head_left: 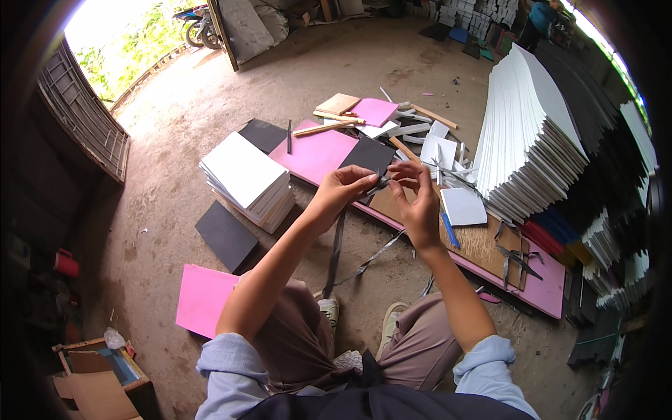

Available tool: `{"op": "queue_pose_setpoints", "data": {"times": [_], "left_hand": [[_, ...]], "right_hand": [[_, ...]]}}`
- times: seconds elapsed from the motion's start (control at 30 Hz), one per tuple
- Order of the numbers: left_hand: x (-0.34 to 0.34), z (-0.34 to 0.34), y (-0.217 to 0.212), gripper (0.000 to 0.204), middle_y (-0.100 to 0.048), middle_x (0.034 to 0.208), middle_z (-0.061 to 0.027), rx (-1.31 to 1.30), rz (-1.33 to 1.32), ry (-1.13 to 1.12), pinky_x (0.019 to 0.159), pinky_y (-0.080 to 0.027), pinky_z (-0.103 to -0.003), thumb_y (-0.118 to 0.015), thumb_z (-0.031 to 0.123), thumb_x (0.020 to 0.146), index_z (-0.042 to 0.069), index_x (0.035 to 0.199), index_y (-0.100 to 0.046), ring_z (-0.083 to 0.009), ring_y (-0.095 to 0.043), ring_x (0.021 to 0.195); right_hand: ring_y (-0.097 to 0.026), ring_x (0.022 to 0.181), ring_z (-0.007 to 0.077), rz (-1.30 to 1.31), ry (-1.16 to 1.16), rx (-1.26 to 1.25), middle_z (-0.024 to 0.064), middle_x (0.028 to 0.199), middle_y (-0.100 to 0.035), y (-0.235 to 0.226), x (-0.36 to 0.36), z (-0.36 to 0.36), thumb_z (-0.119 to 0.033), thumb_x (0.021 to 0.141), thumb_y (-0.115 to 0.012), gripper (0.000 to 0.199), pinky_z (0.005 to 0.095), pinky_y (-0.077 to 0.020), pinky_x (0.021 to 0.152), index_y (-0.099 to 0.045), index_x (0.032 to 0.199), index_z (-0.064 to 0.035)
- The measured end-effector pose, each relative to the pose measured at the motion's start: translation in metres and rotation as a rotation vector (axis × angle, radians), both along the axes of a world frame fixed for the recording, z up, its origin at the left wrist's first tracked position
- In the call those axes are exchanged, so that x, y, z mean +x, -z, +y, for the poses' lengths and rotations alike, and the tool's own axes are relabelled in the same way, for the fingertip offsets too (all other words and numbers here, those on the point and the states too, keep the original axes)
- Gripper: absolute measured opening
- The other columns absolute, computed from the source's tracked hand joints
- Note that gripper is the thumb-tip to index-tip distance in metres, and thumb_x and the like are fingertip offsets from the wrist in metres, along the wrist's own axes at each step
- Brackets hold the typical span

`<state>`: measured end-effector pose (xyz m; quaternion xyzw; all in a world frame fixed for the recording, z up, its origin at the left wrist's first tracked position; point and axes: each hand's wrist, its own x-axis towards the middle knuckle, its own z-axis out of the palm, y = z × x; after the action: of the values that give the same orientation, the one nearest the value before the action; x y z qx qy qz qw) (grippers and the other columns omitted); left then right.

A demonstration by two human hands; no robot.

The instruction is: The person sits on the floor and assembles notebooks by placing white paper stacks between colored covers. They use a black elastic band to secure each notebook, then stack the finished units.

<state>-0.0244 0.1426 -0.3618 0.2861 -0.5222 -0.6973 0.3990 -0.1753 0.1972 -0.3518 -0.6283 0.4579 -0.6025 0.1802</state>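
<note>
My left hand [341, 190] and my right hand [418, 199] are raised together above a pink board [316, 155]. Between their fingertips they pinch a thin dark grey strip [379, 183]. Its long end [336, 248] hangs down from my left hand toward the dirt floor, between my knees. Just behind the hands, a black sheet [369, 155] lies on the pink board.
A stack of white sheets [246, 178] lies at left, with a black sheet [225, 234] and a pink sheet [204, 297] nearer me. A tall leaning pile of white sheets [528, 140] stands at right. Wooden sticks [325, 128], offcuts and a blue pen [450, 231] lie around the brown board [483, 241].
</note>
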Motion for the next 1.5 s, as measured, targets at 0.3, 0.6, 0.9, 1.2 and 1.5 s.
{"op": "queue_pose_setpoints", "data": {"times": [0.3,0.6,0.9,1.2,1.5], "left_hand": [[-0.005,0.004,0.001,0.022,-0.062,0.088,-0.0062,-0.249,-0.099,-0.118,0.073,-0.046,-0.022,-0.061,0.010,0.079,-0.002,0.097,-0.058,-0.0089,-0.057,0.079],[-0.005,-0.005,0.010,0.018,-0.063,0.075,-0.0032,-0.343,-0.333,-0.212,0.061,-0.045,-0.020,-0.061,0.014,0.079,-0.001,0.090,-0.062,-0.0057,-0.055,0.068],[0.002,-0.009,0.017,0.022,-0.055,0.062,-0.0005,-0.438,-0.535,-0.083,0.050,-0.037,-0.020,-0.055,0.020,0.084,0.001,0.087,-0.064,-0.0045,-0.045,0.056],[-0.005,-0.017,0.037,0.022,-0.051,0.057,-0.0103,-0.680,-0.644,-0.081,0.051,-0.039,-0.030,-0.053,0.021,0.084,0.000,0.085,-0.061,-0.0138,-0.043,0.051],[0.051,-0.051,0.040,0.029,-0.054,0.058,-0.0068,-0.611,-0.660,-0.295,0.052,-0.039,-0.029,-0.050,0.024,0.087,-0.002,0.078,-0.058,-0.0122,-0.045,0.052]], "right_hand": [[-0.055,0.078,0.0109,-0.648,-0.440,0.570,0.0047,0.085,-0.058,0.022,-0.019,-0.012,-0.020,0.083,-0.056,0.031,0.0231,-0.0462,0.070,-0.051,0.107,-0.0008],[-0.053,0.070,0.0069,-0.334,-0.223,0.410,0.0006,0.077,-0.056,0.021,-0.038,-0.019,-0.024,0.082,-0.059,0.025,0.0210,-0.0450,0.066,-0.058,0.099,-0.0061],[-0.051,0.060,0.0076,-0.588,0.070,0.278,0.0009,0.073,-0.058,0.033,-0.086,-0.036,-0.016,0.081,-0.060,0.016,0.0186,-0.0424,0.057,-0.059,0.086,-0.0013],[-0.045,0.105,0.0259,0.572,0.191,-0.050,0.0180,0.108,-0.049,0.057,-0.076,-0.038,-0.018,0.082,-0.055,0.034,0.0370,-0.0355,0.088,-0.048,0.112,-0.0035],[-0.052,0.050,0.0106,-0.455,0.439,0.348,0.0036,0.058,-0.050,0.075,-0.214,-0.028,-0.007,0.081,-0.037,0.018,0.0232,-0.0383,0.043,-0.053,0.085,0.0003]]}}
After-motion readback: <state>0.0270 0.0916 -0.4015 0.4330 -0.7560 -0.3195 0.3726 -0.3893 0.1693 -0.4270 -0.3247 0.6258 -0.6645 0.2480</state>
